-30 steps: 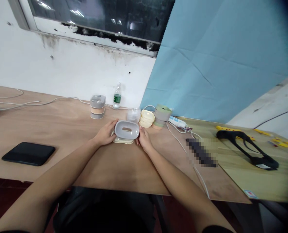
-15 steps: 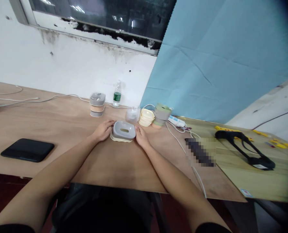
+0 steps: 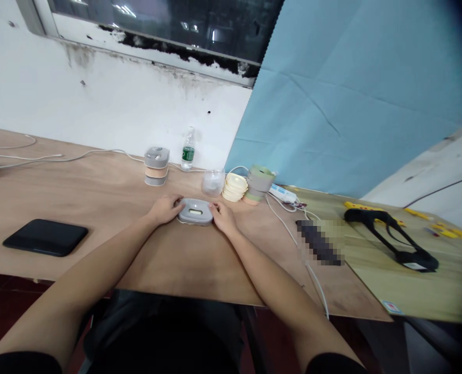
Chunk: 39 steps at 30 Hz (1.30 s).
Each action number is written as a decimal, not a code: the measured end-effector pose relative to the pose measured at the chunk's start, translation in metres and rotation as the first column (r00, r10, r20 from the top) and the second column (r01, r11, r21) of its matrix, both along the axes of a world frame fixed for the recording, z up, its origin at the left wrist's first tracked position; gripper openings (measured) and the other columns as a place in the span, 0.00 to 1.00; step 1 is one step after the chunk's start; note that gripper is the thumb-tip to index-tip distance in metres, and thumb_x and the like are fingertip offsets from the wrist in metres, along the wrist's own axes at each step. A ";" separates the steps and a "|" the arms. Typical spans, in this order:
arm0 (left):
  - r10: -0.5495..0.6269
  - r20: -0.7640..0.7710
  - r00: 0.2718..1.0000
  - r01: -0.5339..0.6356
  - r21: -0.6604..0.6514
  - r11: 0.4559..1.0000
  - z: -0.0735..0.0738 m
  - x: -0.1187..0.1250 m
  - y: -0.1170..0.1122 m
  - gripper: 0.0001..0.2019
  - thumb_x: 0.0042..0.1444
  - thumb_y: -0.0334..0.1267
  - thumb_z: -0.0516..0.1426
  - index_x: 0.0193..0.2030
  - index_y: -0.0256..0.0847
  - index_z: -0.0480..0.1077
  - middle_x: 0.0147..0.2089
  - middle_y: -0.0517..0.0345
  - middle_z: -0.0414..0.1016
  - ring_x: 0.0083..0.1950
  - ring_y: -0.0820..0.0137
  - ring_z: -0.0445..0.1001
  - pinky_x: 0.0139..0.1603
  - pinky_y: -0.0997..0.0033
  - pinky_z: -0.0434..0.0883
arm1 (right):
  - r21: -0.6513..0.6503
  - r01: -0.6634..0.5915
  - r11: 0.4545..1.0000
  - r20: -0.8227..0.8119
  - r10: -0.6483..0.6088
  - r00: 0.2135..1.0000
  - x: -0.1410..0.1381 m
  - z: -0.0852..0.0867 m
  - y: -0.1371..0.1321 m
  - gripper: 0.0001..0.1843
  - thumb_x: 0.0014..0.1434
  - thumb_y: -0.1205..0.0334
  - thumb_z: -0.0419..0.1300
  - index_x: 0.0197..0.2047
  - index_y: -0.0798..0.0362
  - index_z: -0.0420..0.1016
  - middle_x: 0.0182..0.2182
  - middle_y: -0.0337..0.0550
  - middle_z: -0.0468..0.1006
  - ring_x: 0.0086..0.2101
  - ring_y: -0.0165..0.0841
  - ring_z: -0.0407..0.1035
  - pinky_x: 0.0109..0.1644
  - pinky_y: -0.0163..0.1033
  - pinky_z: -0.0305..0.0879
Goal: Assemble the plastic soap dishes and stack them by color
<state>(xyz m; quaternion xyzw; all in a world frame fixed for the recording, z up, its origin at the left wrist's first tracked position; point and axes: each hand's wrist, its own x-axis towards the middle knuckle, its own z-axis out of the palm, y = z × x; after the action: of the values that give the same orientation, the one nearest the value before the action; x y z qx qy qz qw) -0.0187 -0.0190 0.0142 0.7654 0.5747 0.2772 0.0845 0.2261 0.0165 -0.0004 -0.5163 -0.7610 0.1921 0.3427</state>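
A shallow grey plastic box piece [image 3: 195,214] with rounded corners and an oval slot lies on the table in front of me. Pale cream shows through the slot, and a thin light rim runs along its lower edge. My left hand [image 3: 166,209] grips its left end with bent fingers. At the right end, my right hand [image 3: 223,217] holds it, thumb and fingertips against the side. Behind it stand a clear plastic stack [image 3: 213,182], a stack of cream trays [image 3: 234,187] and a stack of grey, green and orange box pieces [image 3: 259,183].
Grey and orange boxes [image 3: 157,166] stand stacked at the back left, beside a water bottle [image 3: 188,149]. A black tablet-like object [image 3: 46,237] lies left. Toward the right are a power strip [image 3: 282,194], a blurred-out dark object [image 3: 320,243] and a black strap frame [image 3: 394,236].
The grey box piece has gone down over the cream tray, which now shows mainly through the slot. Both hands have stayed at its ends and moved slightly.
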 end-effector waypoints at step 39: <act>-0.133 -0.021 0.991 0.133 0.035 0.990 -0.007 -0.001 0.003 0.22 0.63 0.50 0.45 0.55 0.42 0.69 0.56 0.50 0.73 0.56 0.60 0.70 0.58 0.60 0.64 | 0.302 0.071 0.951 0.185 -0.132 0.974 -0.010 0.061 0.075 0.13 0.61 0.58 0.50 0.44 0.50 0.72 0.27 0.41 0.76 0.32 0.37 0.70 0.36 0.37 0.59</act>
<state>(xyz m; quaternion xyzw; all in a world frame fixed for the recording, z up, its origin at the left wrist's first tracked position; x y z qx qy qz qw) -0.0198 -0.0161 0.0074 0.8059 0.5180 0.2745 0.0835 0.2164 0.0919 0.0607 -0.5152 -0.7843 0.0052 0.3454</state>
